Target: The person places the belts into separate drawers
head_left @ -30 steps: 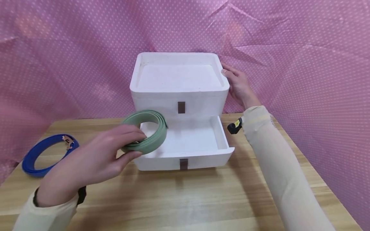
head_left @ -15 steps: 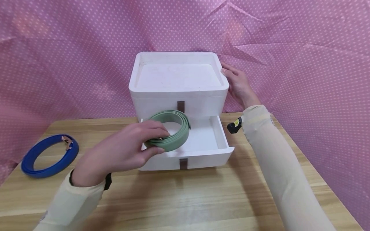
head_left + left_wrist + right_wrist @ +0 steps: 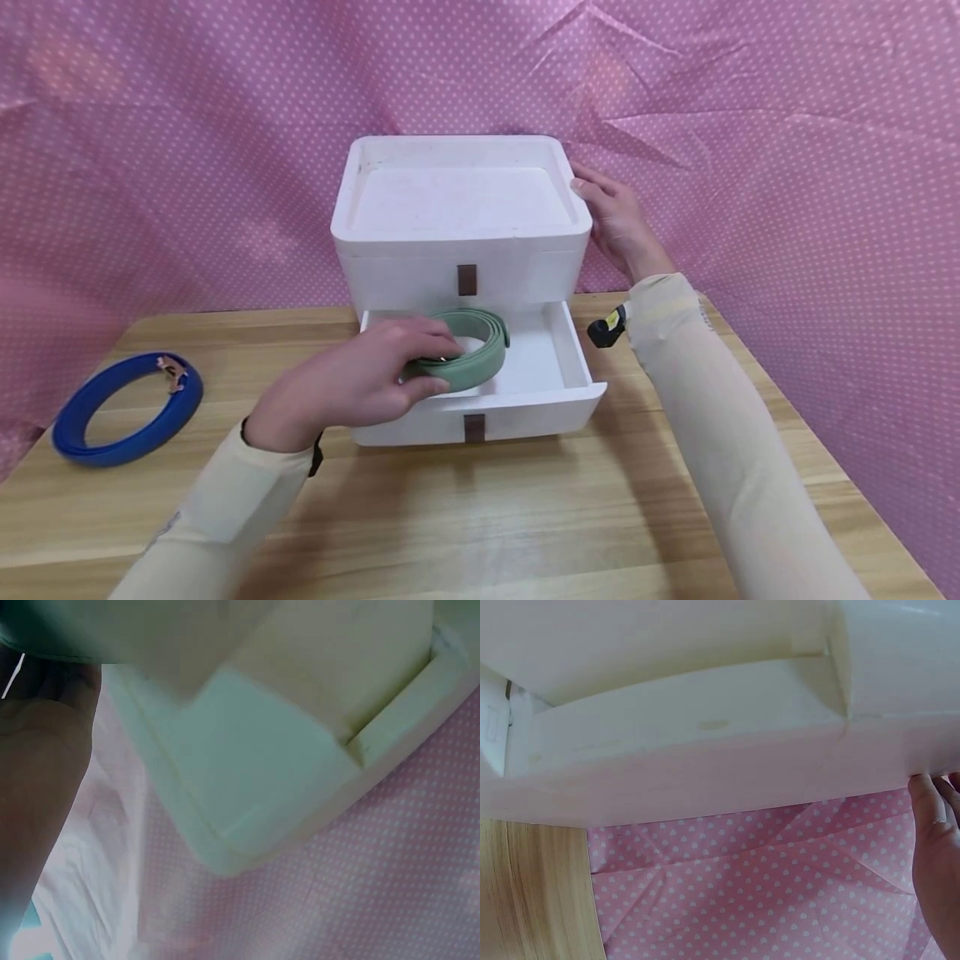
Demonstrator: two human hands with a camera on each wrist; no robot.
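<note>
My left hand (image 3: 367, 371) pinches a coiled green belt (image 3: 483, 362) between thumb and fingers, over the pulled-out lower drawer (image 3: 536, 358) of a white two-drawer box (image 3: 405, 275). Whether the belt touches the drawer floor I cannot tell. In the left wrist view, the belt (image 3: 45, 634) shows as a dark green edge at the top left, beside the hand (image 3: 45, 757). On the box's right side rests my right hand (image 3: 618, 221), thumb near the top rim. The right wrist view shows that hand's fingers (image 3: 926, 802) against the white side wall.
A coiled blue belt (image 3: 123, 408) with a copper-coloured buckle lies on the wooden table (image 3: 480, 525) at the left. The upper drawer with its brown tab (image 3: 467, 280) is closed, beneath a shallow top tray (image 3: 457, 200). Pink dotted cloth (image 3: 225, 167) hangs behind and at the sides.
My left hand has carried the green belt rightward, then lowered it over the open lower drawer. The right hand stays at the box's side, and the blue belt lies where it was.
</note>
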